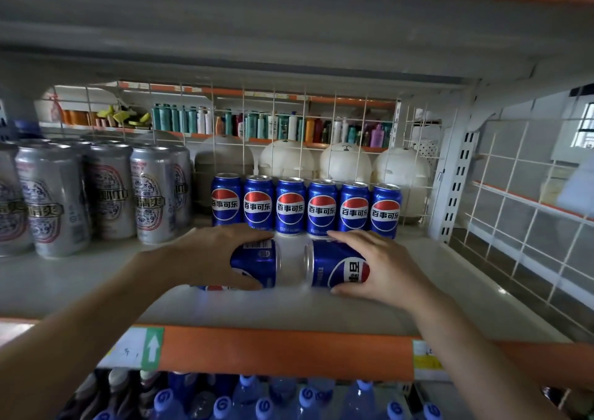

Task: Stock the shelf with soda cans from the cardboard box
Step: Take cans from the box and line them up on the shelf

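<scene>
The left hand [215, 255] grips one soda can [258, 263], the right hand [389, 270] a second can [334, 267], both tipped sideways over the shelf [96, 286], seemingly to front the upright back row [305, 207].

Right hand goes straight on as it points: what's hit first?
Probably the back row of upright blue cans, near the fourth from the left; the right hand's fingertips look close to its base, but depth is unclear.

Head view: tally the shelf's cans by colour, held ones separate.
Upright blue cans: 6
Held blue cans: 2, one in left hand, one in right hand
Silver cans: 5 with labels showing; more hidden behind
Total: 13 countable
</scene>
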